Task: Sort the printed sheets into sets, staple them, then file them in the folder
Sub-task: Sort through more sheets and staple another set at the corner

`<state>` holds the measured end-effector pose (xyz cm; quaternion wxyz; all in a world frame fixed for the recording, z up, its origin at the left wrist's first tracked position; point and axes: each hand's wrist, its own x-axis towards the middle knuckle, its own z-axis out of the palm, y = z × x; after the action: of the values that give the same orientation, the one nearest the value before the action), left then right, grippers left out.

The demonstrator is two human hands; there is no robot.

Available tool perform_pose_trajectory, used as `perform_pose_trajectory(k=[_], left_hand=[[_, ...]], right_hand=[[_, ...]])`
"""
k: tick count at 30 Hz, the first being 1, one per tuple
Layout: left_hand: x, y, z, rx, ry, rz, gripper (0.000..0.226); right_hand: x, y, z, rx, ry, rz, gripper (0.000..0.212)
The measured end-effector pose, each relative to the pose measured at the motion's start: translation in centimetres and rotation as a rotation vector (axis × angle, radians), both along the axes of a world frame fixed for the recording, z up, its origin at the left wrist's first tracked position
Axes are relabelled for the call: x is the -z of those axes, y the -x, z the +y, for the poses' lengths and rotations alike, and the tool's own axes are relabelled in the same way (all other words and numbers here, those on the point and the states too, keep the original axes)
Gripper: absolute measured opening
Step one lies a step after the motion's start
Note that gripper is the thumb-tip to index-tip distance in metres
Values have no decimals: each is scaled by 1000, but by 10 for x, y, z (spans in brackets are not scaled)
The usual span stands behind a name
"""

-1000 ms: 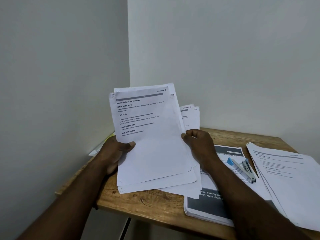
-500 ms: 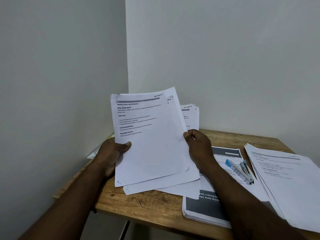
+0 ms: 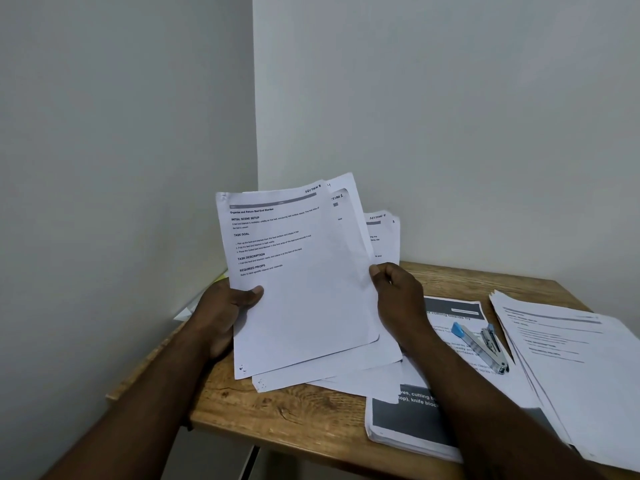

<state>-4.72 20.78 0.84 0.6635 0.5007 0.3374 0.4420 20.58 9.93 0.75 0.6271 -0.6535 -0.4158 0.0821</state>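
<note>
Our left thumb (image 3: 254, 292) presses on the front of the top sheet (image 3: 298, 299) and the other fingers are curled behind it, so the left hand (image 3: 221, 317) grips the held sheets at their left edge. The right hand (image 3: 398, 299) has its fingers curled and pinches the right edge, a little higher than one second ago.

Between the hands, the top sheet, marked "Section 8", has turned to the left and slid away from the second sheet (image 3: 341, 202). The corner of that sheet now shows "Section 1", which was almost covered before. The held sheets stand tilted above the table (image 3: 277, 420).

We judge that we are still sorting: the fan lets us read the marks, and these sheets seem to belong to different sets. The stapler (image 3: 485, 344) lies untouched on the thick printed stack (image 3: 401, 420), beside the right pile (image 3: 571, 358). We cannot make out the folder with certainty.
</note>
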Motion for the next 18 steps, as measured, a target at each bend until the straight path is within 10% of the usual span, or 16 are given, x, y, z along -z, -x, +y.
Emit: perform_pose_trajectory(k=[18], left_hand=[[10,0,7,121,-72,35,40]], right_hand=[[-4,4,-2,6,-2,-13,38]])
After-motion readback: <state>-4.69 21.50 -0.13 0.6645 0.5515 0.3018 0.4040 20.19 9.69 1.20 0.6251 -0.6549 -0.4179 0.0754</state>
